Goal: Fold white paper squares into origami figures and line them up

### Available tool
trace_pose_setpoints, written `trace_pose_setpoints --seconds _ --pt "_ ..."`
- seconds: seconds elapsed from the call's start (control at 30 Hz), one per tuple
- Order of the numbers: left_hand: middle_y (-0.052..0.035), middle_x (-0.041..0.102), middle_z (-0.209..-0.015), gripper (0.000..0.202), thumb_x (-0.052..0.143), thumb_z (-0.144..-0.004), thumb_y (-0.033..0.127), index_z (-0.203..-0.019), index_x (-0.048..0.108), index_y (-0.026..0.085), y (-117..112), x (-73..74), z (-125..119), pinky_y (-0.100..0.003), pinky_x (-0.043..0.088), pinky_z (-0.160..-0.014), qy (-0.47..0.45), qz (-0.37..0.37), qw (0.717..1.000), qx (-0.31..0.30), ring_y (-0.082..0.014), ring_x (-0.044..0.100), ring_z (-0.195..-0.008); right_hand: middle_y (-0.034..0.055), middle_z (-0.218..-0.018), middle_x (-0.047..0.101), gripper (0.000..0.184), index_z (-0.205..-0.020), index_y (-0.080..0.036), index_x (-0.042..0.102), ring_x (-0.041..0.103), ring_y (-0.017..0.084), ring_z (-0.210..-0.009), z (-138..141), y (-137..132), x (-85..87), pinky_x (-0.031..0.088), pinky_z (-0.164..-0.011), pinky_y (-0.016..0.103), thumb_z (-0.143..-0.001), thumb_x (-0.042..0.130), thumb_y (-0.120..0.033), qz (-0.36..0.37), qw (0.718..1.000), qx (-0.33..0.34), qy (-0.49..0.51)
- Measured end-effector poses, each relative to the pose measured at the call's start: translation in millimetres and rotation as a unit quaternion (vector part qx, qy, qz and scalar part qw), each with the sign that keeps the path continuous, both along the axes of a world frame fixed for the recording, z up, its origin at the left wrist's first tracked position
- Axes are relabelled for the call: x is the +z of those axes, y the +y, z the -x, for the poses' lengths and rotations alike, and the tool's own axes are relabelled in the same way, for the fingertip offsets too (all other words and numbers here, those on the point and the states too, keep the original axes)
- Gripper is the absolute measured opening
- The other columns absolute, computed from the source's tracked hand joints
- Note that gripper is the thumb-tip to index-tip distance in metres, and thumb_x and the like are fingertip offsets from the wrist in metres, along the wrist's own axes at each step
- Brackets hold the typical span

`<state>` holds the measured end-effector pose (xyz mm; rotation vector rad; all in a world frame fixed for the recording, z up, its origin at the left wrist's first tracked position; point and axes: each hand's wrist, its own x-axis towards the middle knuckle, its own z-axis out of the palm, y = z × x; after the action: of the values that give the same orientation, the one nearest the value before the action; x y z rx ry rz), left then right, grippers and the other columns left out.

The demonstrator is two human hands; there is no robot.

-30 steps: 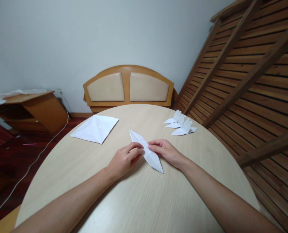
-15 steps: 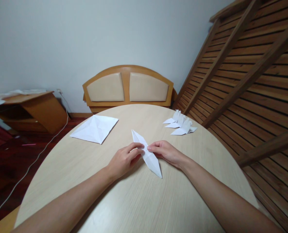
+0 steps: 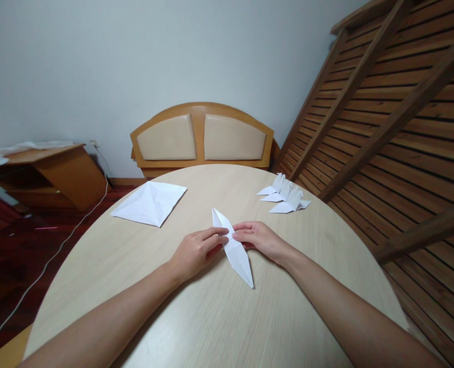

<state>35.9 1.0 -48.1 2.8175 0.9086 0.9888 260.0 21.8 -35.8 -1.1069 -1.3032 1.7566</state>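
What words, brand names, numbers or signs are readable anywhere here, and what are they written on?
There are none to read.
The folded paper between the two hands shows plain white, as do the larger paper piece and the white paper figures.
No lettering shows on the round table, the padded headboard or the slatted wood either.

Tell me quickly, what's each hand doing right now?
Left hand: closed, pinching the folded white paper near its middle.
Right hand: closed, holding it from the opposite side.

Pale wall [image 3: 173,51]; dark reddish floor [image 3: 31,250]
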Motion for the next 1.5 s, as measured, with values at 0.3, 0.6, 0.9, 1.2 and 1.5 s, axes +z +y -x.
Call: trace_pose_setpoints --seconds 0.3,0.6,0.9,1.2,1.5 --pt "-0.0107 0.065 -0.13 0.026 0.053 -0.092 0.019 -0.116 0.063 0.019 -5.2 5.4 -2.4 -0.043 0.056 -0.096 0.038 0.081 0.996 0.008 -0.0242 0.067 -0.111 0.0007 -0.069 0.068 0.033 -0.09 -0.015 0.065 0.059 0.013 -0.057 -1.6 1.4 -12.3 0.046 -0.057 0.027 -0.069 0.084 -0.032 -0.074 0.993 -0.009 -0.088" --pt "-0.0094 0.07 -0.121 0.021 0.062 -0.095 0.031 -0.112 0.068 0.021 -0.3 -3.8 -3.5 -0.051 0.048 -0.107 0.036 0.094 0.995 0.017 -0.0285 0.061 -0.121 0.0023 -0.079 0.07 0.033 -0.116 -0.021 0.067 0.063 0.019 -0.072 -5.4 -6.0 -4.7 0.045 -0.069 0.031 -0.084 0.07 -0.03 -0.331 0.893 0.042 -0.304" --pt "-0.0108 0.067 -0.127 0.023 0.061 -0.095 0.029 -0.114 0.07 0.021 0.3 -6.3 -3.3 -0.042 0.054 -0.101 0.031 0.098 0.995 -0.002 -0.0247 0.064 -0.117 0.0059 -0.156 0.044 0.055 -0.148 -0.028 0.048 0.024 0.031 -0.149 -15.9 -3.2 -3.3 0.02 -0.119 0.052 -0.094 0.054 -0.032 -0.453 0.788 0.162 -0.385" --pt "-0.011 0.067 -0.123 0.02 0.061 -0.094 0.028 -0.111 0.069 0.021 0.4 -2.4 -4.3 -0.041 0.054 -0.099 0.039 0.1 0.994 -0.012 -0.0248 0.064 -0.115 0.0074 -0.161 0.035 0.074 -0.155 -0.023 0.035 0.016 0.032 -0.152 -6.8 9.7 -10.6 0.009 -0.123 0.055 -0.084 0.059 -0.03 -0.443 0.776 0.181 -0.411" --pt "-0.0143 0.063 -0.128 0.032 0.07 -0.082 0.029 -0.112 0.062 0.02 -2.6 0.0 -3.9 -0.049 0.05 -0.101 0.044 0.113 0.992 0.013 -0.0307 0.061 -0.119 0.0034 -0.163 0.029 0.082 -0.156 -0.029 0.033 0.01 0.034 -0.153 -20.8 6.0 -0.6 0.008 -0.123 0.053 -0.084 0.068 -0.051 -0.419 0.795 0.232 -0.373"
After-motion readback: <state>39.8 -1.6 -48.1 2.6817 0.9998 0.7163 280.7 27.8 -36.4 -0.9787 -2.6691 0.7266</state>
